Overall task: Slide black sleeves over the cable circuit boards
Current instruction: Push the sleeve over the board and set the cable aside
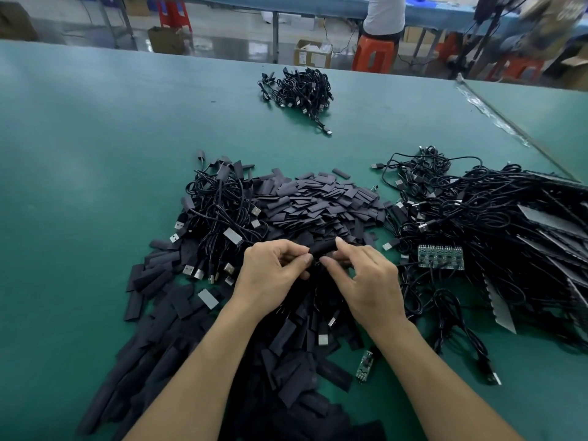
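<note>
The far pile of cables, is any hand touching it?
No: the far pile of cables lies alone on the table, while both hands hold a black sleeve near the camera.

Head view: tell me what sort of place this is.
Probably a cable assembly workshop: a green worktable heaped with USB cables and black sleeves, with plastic stools and cardboard boxes behind.

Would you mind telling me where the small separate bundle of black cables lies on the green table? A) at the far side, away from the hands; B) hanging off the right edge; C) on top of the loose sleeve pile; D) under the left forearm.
A: the small bundle of cables sits alone on the green table, far beyond both hands and the sleeve pile.
</note>
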Tool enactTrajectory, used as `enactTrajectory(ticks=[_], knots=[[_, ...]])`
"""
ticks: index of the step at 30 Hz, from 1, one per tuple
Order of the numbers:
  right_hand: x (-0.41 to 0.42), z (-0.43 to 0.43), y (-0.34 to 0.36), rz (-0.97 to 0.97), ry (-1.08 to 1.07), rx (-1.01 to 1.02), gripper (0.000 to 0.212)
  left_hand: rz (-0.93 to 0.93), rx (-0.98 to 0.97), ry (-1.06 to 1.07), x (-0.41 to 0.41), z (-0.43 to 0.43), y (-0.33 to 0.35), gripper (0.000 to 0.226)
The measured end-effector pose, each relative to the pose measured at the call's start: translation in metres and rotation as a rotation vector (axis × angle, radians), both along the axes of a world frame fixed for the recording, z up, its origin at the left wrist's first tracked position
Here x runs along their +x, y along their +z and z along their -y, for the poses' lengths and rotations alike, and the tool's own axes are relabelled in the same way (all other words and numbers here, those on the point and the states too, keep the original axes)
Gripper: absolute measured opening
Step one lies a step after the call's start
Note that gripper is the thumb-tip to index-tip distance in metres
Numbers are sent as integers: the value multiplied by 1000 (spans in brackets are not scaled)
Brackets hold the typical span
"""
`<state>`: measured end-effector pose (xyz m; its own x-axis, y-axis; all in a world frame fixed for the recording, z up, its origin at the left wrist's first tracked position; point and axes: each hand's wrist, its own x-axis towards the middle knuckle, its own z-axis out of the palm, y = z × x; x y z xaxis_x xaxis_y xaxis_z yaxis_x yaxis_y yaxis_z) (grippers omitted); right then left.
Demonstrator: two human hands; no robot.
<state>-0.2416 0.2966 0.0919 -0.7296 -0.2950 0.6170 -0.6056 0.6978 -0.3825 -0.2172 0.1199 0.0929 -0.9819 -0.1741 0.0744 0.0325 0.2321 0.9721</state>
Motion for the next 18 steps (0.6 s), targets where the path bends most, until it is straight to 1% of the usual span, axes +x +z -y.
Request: enactTrajectory(ticks=[2, 5, 9, 11, 15, 18], knots=[[0, 0, 1, 25, 22, -3, 40, 2, -14, -5, 1, 0, 1, 12], [-1, 1, 1, 42, 34, -32, 39, -10, -58, -6, 1, 0, 1, 18], [-1, 1, 1, 66, 19, -90, 27, -19, -79, 2, 2, 0, 2, 17], [-1, 0, 2, 65, 5, -87, 22, -21, -80, -1, 2, -1, 3, 17], [-1, 0, 2, 59, -5, -42, 24, -4, -83, -5, 1, -3, 4, 18], [-2, 0, 2, 100, 1, -54, 21, 2, -95, -4, 1, -4, 5, 17]])
